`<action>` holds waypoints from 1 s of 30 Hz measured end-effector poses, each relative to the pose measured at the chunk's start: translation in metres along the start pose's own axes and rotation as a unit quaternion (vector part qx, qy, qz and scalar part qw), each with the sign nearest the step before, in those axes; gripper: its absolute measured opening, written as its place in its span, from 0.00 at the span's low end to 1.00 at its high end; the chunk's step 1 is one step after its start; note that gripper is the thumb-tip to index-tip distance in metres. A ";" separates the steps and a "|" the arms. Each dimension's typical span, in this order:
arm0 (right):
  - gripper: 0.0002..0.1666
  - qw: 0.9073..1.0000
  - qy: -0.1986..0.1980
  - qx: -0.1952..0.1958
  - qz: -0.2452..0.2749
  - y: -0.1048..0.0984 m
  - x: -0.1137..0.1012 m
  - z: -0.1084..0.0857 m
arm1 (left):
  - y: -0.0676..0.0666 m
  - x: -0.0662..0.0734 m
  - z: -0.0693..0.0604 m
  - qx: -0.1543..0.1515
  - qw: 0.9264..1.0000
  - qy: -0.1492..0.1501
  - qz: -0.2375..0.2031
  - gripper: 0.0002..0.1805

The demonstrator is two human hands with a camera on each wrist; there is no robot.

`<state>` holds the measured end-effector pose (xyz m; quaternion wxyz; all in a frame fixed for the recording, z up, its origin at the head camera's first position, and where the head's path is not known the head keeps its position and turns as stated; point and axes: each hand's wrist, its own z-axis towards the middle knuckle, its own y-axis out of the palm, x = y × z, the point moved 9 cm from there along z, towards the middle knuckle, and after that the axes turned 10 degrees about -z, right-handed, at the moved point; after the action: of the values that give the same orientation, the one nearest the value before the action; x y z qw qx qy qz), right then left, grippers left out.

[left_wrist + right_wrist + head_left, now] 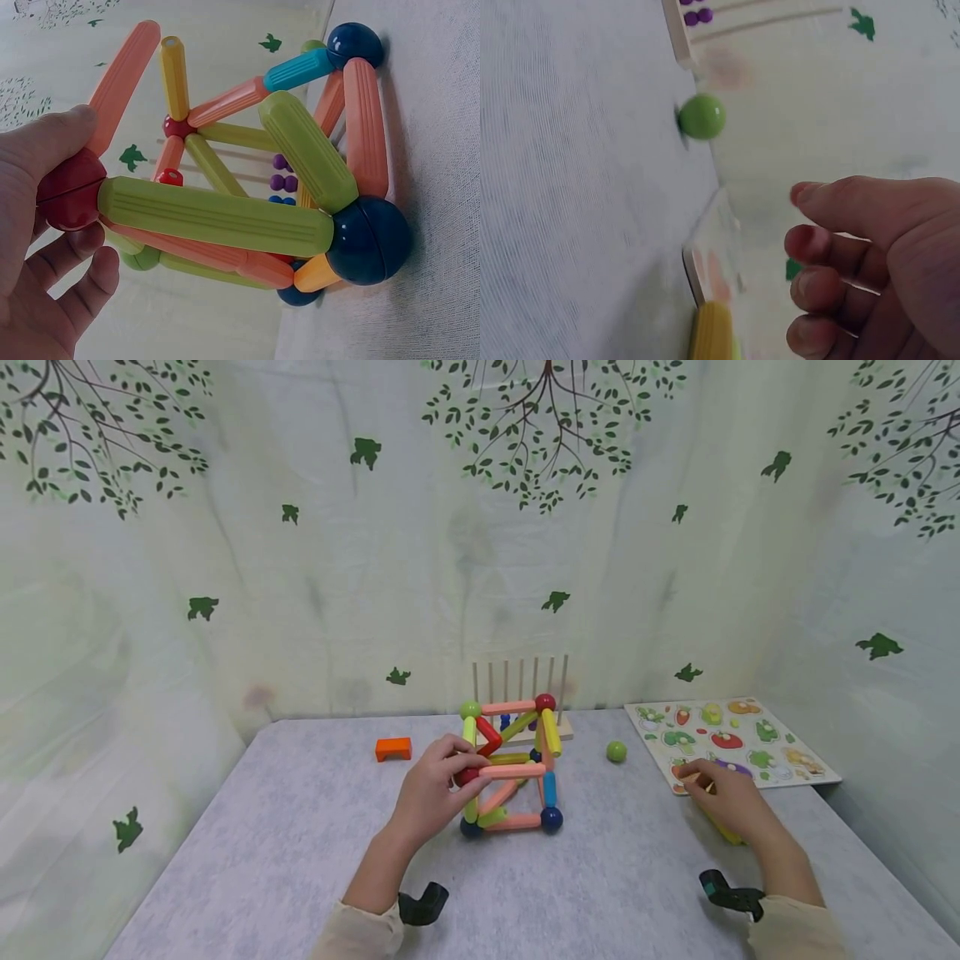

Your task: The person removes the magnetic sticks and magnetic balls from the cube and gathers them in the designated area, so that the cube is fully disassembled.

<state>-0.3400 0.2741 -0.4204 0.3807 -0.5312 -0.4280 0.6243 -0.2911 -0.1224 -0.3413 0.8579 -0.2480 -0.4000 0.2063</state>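
My left hand (pixel 427 793) pinches a red ball (pixel 71 191) at a near corner of a frame built from magnetic sticks and balls. A salmon stick (pixel 124 86) and a lime green stick (pixel 217 217) stick out from that ball. Dark blue balls (pixel 551 819) form lower corners on the table, and a yellow stick (pixel 551 732) hangs off the dark red ball (pixel 545 702) on top. My right hand (pixel 731 802) hovers with loosely bent fingers and nothing in them. Close below it lies a yellow stick (pixel 712 334), partly hidden in the head view.
A green ball (pixel 617 752) sits right of the frame. Behind the frame stands a bead rack with wooden rods (pixel 566 681). A vegetable puzzle board (pixel 701 718) lies at the back right, and an orange block (pixel 393 748) is at the left. A leaf-print cloth hangs behind.
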 end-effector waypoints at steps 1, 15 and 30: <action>0.16 1.000 -0.005 0.007 0.004 0.000 -0.006 0.001 | 0.000 0.000 0.000 0.001 1.000 0.001 0.000 0.07; 0.41 0.984 -0.122 0.089 0.093 0.008 -0.132 0.022 | 0.005 0.000 0.004 -0.004 1.000 0.001 0.000 0.08; 0.41 0.987 -0.138 0.086 0.010 0.014 -0.183 0.066 | 0.000 -0.002 0.000 -0.007 1.000 -0.004 -0.004 0.08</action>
<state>-0.3786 0.0902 -0.3674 0.3557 -0.4095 -0.4157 0.7300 -0.2924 -0.1233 -0.3428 0.8555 -0.2510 -0.4059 0.2010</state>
